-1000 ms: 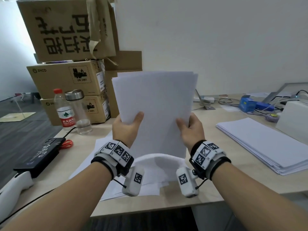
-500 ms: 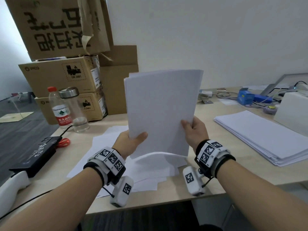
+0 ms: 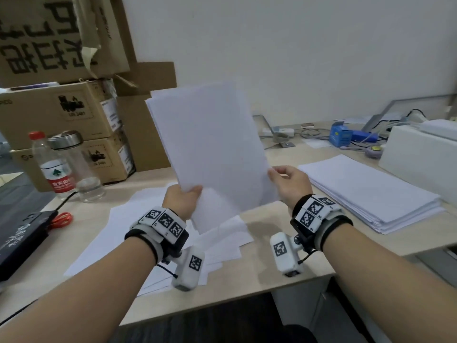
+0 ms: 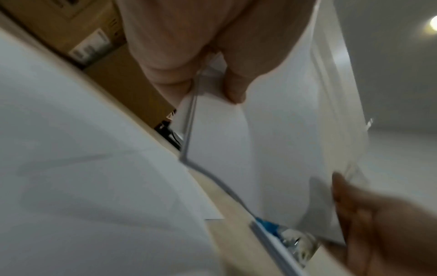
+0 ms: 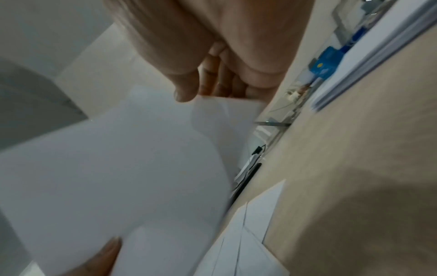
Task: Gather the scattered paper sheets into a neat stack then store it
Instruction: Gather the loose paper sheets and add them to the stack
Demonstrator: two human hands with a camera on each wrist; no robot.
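The sheaf of white paper sheets [image 3: 212, 147] stands tilted above the pale wooden desk [image 3: 267, 288], its thin flat leaves fanned unevenly at the top. The left hand [image 3: 181, 200] pinches its lower left corner; the right hand [image 3: 290, 184] pinches the right edge. Loose sheets [image 3: 118, 233] lie on the desk beneath, and a squared stack [image 3: 368, 191] sits to the right.

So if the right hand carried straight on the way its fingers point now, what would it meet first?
The right hand points left, towards the held sheets, and its fingertips are already at their right edge, so the paper comes first. Beyond that lies the left hand, though depth is hard to judge.
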